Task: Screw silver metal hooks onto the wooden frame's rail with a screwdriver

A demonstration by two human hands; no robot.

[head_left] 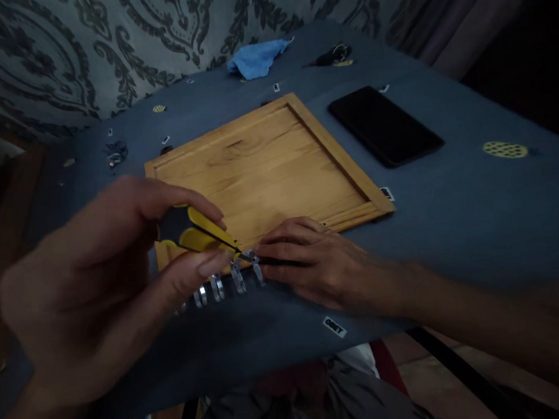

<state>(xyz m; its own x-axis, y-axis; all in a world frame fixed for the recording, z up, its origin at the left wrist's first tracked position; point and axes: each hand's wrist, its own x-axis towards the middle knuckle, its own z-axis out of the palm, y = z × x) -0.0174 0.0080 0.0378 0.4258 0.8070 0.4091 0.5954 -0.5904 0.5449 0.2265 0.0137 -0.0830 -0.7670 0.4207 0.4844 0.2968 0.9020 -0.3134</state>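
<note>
My left hand [102,279] pinches yellow-and-black tweezers [207,234] between thumb and forefinger, their narrow tip pointing right. That tip meets the end of a silver chain [238,277] at the board's near edge. Several shiny, wide links hang in a row toward the left, partly behind my left thumb. My right hand [326,263] has its fingers closed around a slim black tool [280,261], whose tip reaches the same end link. Most of that tool is hidden by the fingers. Beneath both hands lies a framed wooden board [257,166].
A black phone or tablet [386,125] lies right of the board. At the back are a blue cloth [259,59] and a small dark bundle [336,54]. A small clear-looking heap [116,152] sits on the left of the blue tablecloth [475,208]. A patterned curtain [143,34] hangs behind.
</note>
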